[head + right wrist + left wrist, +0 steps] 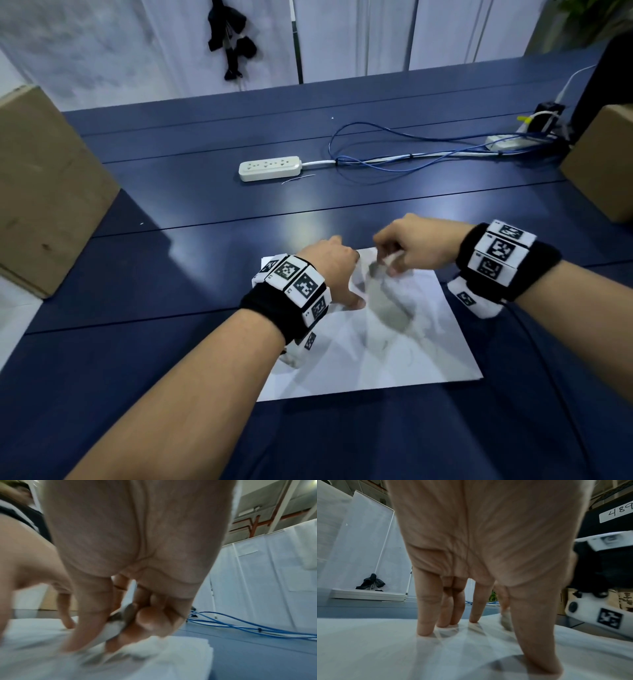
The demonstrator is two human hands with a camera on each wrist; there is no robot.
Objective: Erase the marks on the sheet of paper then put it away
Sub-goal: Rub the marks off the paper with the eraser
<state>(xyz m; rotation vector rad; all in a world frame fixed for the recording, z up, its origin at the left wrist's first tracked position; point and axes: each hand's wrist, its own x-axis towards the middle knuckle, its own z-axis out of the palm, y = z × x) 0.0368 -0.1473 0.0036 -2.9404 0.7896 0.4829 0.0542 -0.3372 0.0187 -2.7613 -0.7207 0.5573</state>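
L hand (337,270) fingers (426,615) straight, pressing paper (394,346) on bench (171,308); R hand (416,246) fingers pinch eraser (120,620) at paper's 12 o'clock.

A white sheet of paper (376,342) lies on the blue surface (205,257). The left hand (334,270) presses it flat; the right hand (411,248) pinches a small eraser (383,265) near its far edge.

Paper (394,342) near on table (171,274), hands (337,270) on it, power strip (270,168) behind, boxes (44,192) at left and right.
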